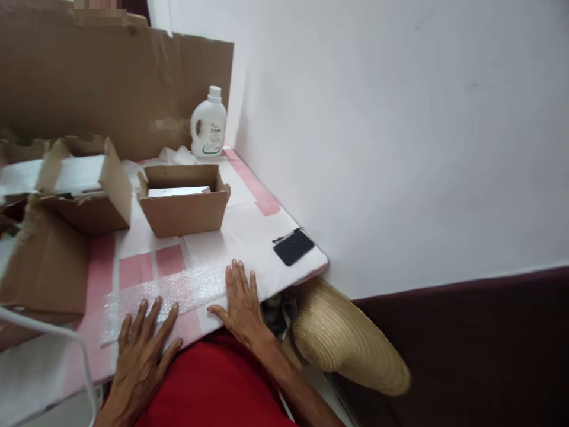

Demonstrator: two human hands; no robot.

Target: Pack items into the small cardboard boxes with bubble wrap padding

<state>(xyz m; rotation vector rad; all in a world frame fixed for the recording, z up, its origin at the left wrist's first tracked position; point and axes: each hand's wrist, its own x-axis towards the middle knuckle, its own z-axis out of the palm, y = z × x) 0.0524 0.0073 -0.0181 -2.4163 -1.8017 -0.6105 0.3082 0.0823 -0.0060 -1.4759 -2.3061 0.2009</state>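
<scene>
A strip of clear bubble wrap (178,290) lies flat across the front of the table. My left hand (144,341) is spread over its near left part, palm down, with the fingertips on the wrap. At the strip's right end my right hand (242,299) rests flat, fingers stretched and thumb out to the side. Neither hand grips anything. Behind the wrap stands an open cardboard box (184,213) with a white item (178,191) inside; what that item is I cannot make out.
More open cardboard boxes (118,196) crowd the left side. A white bottle (208,127) stands at the back before a tall cardboard sheet (111,77). A dark flat pouch or phone (293,247) lies near the right edge. Below hangs a straw hat (347,338). A white cable (80,341) curves at lower left.
</scene>
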